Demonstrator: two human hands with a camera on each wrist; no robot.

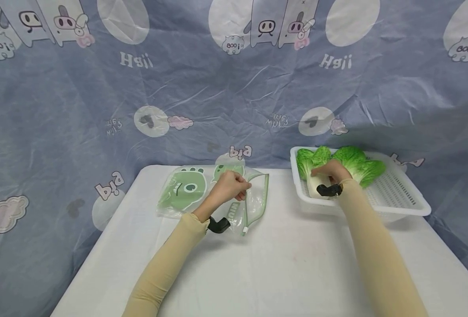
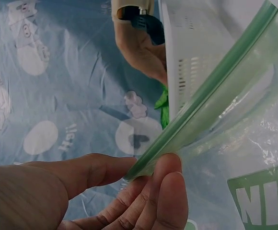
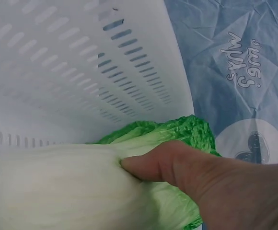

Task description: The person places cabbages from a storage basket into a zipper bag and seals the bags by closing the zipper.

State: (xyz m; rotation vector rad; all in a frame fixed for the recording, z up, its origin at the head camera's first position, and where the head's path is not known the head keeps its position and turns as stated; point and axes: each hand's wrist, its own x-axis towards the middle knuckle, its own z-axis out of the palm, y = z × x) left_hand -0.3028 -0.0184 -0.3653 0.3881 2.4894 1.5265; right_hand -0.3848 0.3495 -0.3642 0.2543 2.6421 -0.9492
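Observation:
A clear zip bag [image 1: 190, 189] with green cartoon prints lies on the table at the left. My left hand [image 1: 230, 185] pinches the green zip edge [image 2: 201, 91] of its mouth between thumb and fingers, holding that edge raised. Over at the right, my right hand [image 1: 334, 171] reaches into a white basket [image 1: 396, 209] and grips a napa cabbage [image 1: 315, 182]. In the right wrist view the thumb presses on the white stalk of that cabbage [image 3: 62, 187]; its other fingers are hidden. A second leafy cabbage [image 1: 362, 165] lies beside it in the basket.
The white table [image 1: 273, 268] runs up to a blue-grey patterned cloth [image 1: 218, 88] hanging behind it. The basket stands near the table's right rear, its tall slotted walls around the cabbages. A white slider [image 1: 245, 229] sits at the bag's near corner.

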